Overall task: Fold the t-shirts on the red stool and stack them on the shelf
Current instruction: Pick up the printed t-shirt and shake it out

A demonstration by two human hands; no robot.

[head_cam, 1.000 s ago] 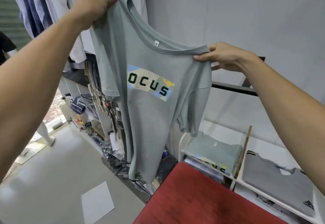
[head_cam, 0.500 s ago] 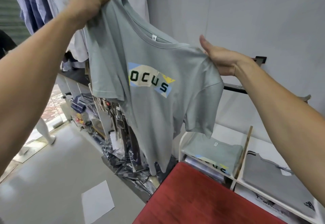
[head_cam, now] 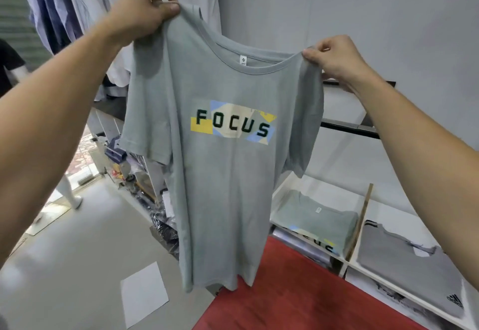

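My left grip [head_cam: 140, 16] and right grip [head_cam: 334, 57] each pinch a shoulder of the grey-green FOCUS t-shirt [head_cam: 223, 174], hanging above the red stool [head_cam: 298, 296].

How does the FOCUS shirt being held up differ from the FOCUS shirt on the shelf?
The held t-shirt hangs unfolded at full length, pinched at its shoulders by the left hand and right hand; the shelf t-shirt lies folded flat, untouched. The held one shows the whole FOCUS print; the shelf one shows only part of it at its front edge. Both are the same grey-green with the same print.
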